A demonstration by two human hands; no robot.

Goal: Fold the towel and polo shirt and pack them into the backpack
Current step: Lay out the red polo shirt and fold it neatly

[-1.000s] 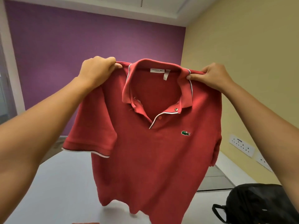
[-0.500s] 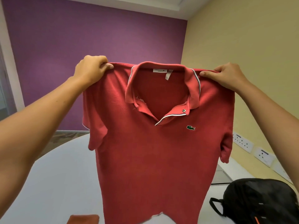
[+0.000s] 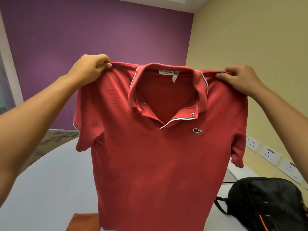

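Head view: our left hand (image 3: 90,69) pinches one shoulder seam of the polo shirt (image 3: 160,147) in the upper left of centre, thumb pressed under curled fingers; our right hand (image 3: 240,79) pinches the other shoulder seam at upper right the same way. Between the two grips the shirt hangs open and flat, front toward us, collar (image 3: 168,84) unbuttoned, both sleeves dangling, its hem running out of the bottom edge of the frame. Below it lies the pale table (image 3: 50,180). A rust-coloured cloth, likely the towel (image 3: 83,221), shows at bottom centre-left, mostly hidden behind the shirt; we cannot tell whether it is folded. The black backpack (image 3: 266,202) sits on the table at lower right, apart from the shirt. We judge the shirt-folding step barely begun: the garment is only held up and squared. Next calls for laying it down smooth on bare table, clear of towel and backpack, before turning in the sleeves.
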